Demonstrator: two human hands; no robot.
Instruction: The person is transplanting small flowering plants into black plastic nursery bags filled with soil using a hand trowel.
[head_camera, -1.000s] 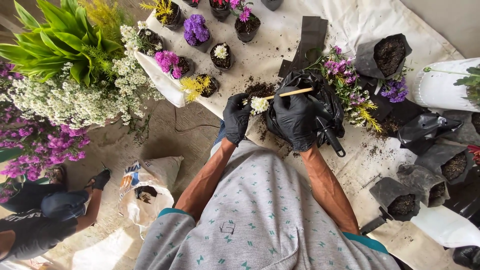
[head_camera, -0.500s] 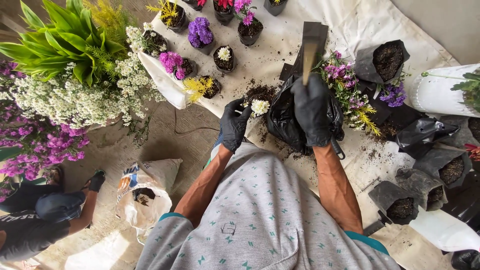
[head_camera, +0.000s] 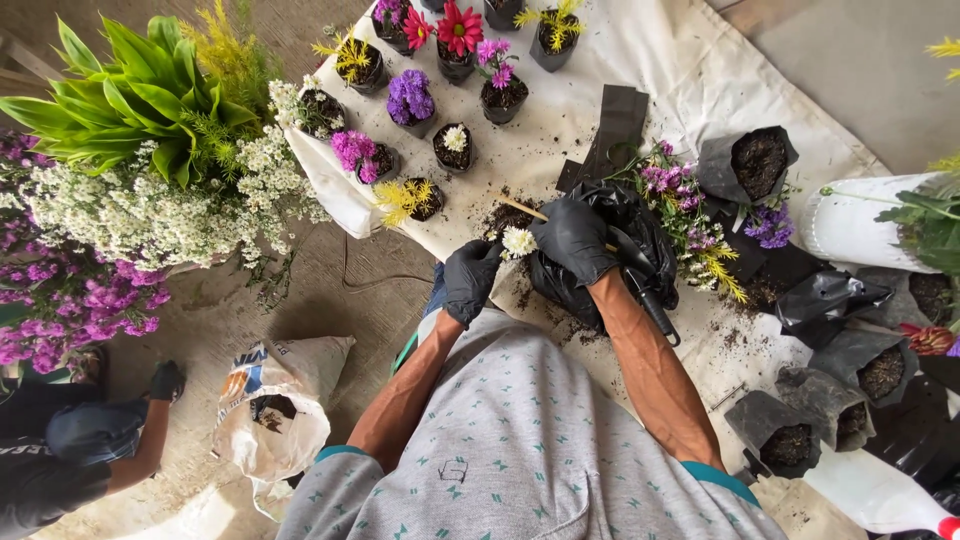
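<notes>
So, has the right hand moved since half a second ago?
Yes. The right hand has come down from above the black soil bag, where it held the trowel raised, and now rests beside the white flower.

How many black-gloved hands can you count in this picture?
3: the left hand by the white flower, the right hand on the black bag, another person's hand lower left.

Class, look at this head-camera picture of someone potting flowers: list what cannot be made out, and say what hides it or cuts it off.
Head view, all items:
1. Contents of the black bag: covered by the right hand.
2. Stem of the white flower: hidden by the left hand, so its grip is unclear.
3. White container: cut off by the right edge.
4. Second person: mostly cropped at the lower left.
5. Wooden stick: its far end vanishes under the right hand.
</notes>
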